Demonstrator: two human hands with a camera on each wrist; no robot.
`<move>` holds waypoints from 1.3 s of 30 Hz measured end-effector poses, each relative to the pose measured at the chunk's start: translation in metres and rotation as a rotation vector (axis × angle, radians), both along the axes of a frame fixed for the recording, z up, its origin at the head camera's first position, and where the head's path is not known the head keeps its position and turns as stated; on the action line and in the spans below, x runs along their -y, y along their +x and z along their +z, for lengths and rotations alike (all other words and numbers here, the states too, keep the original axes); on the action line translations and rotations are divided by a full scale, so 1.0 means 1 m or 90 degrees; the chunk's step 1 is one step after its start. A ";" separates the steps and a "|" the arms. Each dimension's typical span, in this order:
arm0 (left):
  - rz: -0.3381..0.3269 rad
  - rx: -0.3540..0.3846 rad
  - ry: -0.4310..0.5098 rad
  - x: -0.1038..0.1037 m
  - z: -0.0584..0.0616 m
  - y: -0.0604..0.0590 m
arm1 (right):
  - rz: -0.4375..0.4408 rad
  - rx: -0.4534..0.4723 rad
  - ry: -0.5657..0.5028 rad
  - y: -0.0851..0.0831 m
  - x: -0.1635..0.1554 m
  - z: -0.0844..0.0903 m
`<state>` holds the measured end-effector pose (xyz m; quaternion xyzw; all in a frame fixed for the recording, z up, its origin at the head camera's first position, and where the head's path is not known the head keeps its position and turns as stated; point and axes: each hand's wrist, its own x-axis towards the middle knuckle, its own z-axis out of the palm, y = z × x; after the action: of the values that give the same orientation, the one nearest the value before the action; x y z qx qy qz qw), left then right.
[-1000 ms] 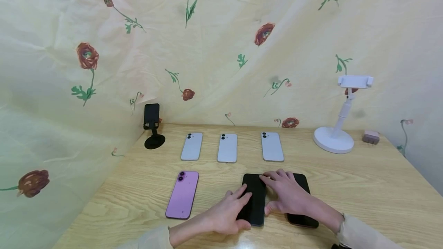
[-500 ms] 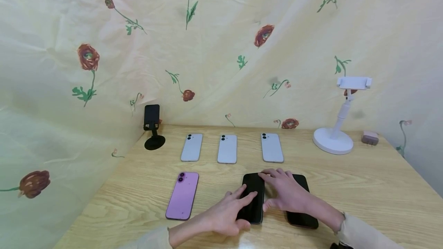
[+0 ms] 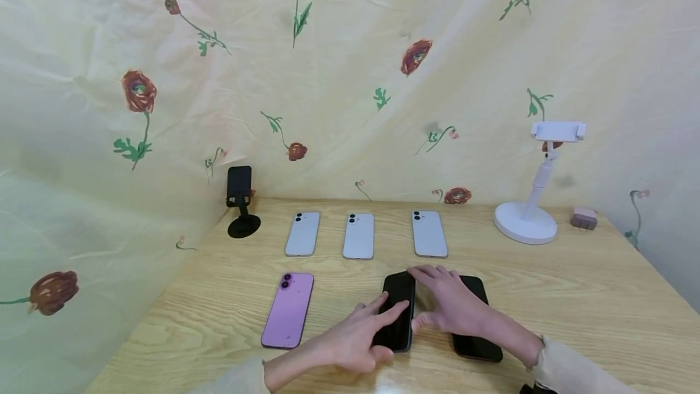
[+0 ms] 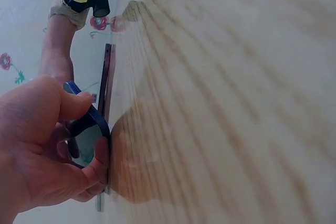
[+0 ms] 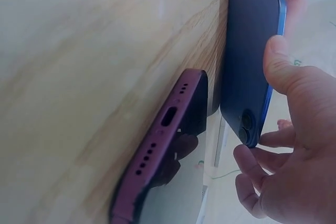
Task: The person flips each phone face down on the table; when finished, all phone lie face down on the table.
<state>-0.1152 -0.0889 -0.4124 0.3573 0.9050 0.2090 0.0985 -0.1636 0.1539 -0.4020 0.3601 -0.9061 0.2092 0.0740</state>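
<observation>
both hands on the dark blue phone, which sits in the front row of the counter, tilted up on its long edge, between the purple phone and the maroon phone lying flat, screen up. left hand: thumb and fingers curled round the near end of the blue phone; the left wrist view shows the grip on its edge. right hand: fingers hooked over the far end by the camera bump, thumb on the right edge; the right wrist view shows the phone's back raised off the wood, close beside the maroon one. step in hand looks like lifting or turning over the blue phone, about midway, one edge apparently down on the counter. next move would call for both hands keeping hold while it tips, without knocking the maroon phone. behind: three white phones face down in a row, a black stand, a white stand.
</observation>
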 end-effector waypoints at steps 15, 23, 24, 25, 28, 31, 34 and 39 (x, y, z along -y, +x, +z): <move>0.014 0.057 0.024 0.007 0.004 -0.004 | -0.003 0.049 -0.087 0.002 0.007 0.006; 0.015 0.086 0.086 0.011 0.005 -0.006 | -0.022 0.094 -0.124 0.000 0.010 0.004; 0.009 0.089 0.102 0.011 0.004 -0.007 | -0.019 0.092 -0.128 0.000 0.011 0.004; 0.004 0.091 0.116 0.011 0.004 -0.007 | -0.015 0.091 -0.133 0.000 0.011 0.004; -0.017 0.086 0.156 0.010 0.002 -0.008 | -0.008 0.082 -0.144 -0.001 0.012 0.003; -0.029 0.087 0.186 0.010 0.000 -0.009 | -0.001 0.081 -0.157 -0.002 0.013 0.003; -0.027 0.103 0.215 0.011 -0.003 -0.010 | 0.006 0.082 -0.167 -0.002 0.014 0.003; -0.023 0.130 0.271 0.013 -0.007 -0.009 | 0.006 0.085 -0.177 -0.002 0.018 0.003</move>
<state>-0.1243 -0.1016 -0.4191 0.3631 0.8194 0.4282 0.1160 -0.1651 0.1362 -0.3992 0.3359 -0.8697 0.3562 0.0616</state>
